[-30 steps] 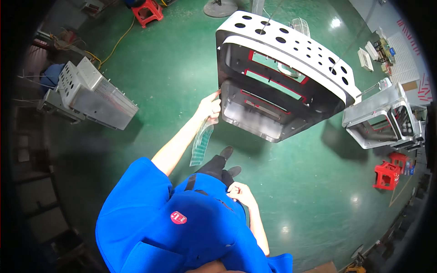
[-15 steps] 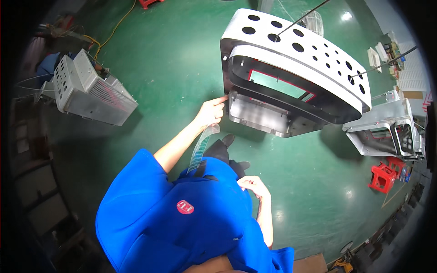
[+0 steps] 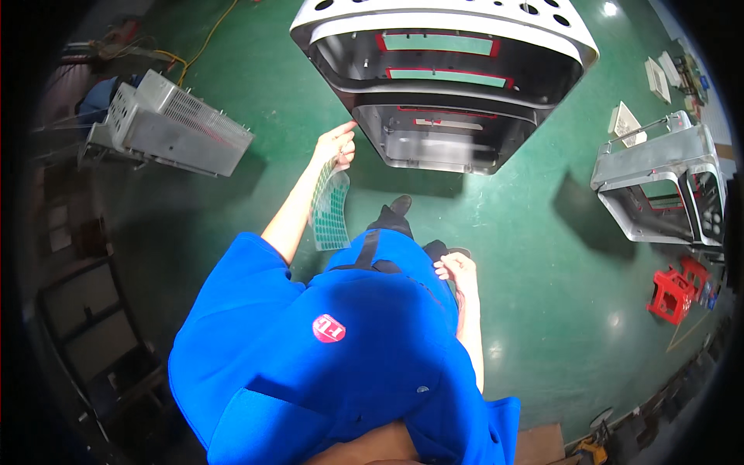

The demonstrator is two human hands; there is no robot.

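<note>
Sheet (gently curved), clear, green-dotted

Glossy green flr w/ lt reflections, red stools at far R.

We see a grey metal housing at left, a yellow cable beyond, red stools right, white trays far right.

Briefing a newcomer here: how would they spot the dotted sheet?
Find the big white housing, top centre. By its lower left edge is the left hand; from it hangs the sheet. Unlike the blue clothing nearby, it is see-through with green dots.
</note>
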